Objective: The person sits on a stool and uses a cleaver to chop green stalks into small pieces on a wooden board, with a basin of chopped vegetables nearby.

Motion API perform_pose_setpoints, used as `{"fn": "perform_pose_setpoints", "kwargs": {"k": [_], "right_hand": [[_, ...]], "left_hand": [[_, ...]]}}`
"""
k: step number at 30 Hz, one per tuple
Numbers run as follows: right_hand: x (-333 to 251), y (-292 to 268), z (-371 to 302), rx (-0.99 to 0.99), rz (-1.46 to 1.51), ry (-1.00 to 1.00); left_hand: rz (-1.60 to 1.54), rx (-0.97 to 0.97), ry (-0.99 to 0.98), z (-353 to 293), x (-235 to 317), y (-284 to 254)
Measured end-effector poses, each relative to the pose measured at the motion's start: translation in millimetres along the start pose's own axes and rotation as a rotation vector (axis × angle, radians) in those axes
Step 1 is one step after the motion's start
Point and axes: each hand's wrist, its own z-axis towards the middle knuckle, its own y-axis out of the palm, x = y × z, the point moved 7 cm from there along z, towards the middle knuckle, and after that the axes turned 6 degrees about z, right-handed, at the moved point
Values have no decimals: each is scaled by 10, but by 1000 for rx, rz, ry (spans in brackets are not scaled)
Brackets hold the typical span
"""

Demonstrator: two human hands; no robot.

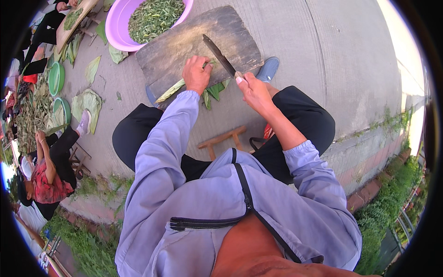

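Note:
Across my knees a worn wooden board (pixel 152 60) lies at a slant. My left hand (pixel 197 74) is closed over a rolled bundle of leaves (pixel 170 91), pressing it on the board near its close edge. The bundle's pale end sticks out to the left of the hand, and green leaf parts (pixel 213 90) hang over the board's near edge. In my right hand (pixel 255 93) is a knife (pixel 217 53), gripped by its handle. Its long dark blade points up and left, to the right of my left fingers. My fingers hide the bundle's cut end.
A purple basin (pixel 121 27) of chopped green leaves stands beyond the board. To the left are green basins (pixel 56 78), loose large leaves (pixel 86 104), a leaf pile (pixel 32 108) and a seated person in red (pixel 48 184). A small wooden stool (pixel 222 137) shows between my legs.

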Motion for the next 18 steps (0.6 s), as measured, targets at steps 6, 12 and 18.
{"fn": "perform_pose_setpoints", "kwargs": {"k": [6, 12, 18], "right_hand": [[-165, 71, -110, -1, -132, -99], [-168, 47, -144, -25, -133, -27], [-134, 58, -87, -36, -153, -22]], "left_hand": [[-45, -25, -72, 16, -52, 5], [-65, -13, -72, 18, -17, -10], [-102, 23, -7, 17, -51, -15]]}}
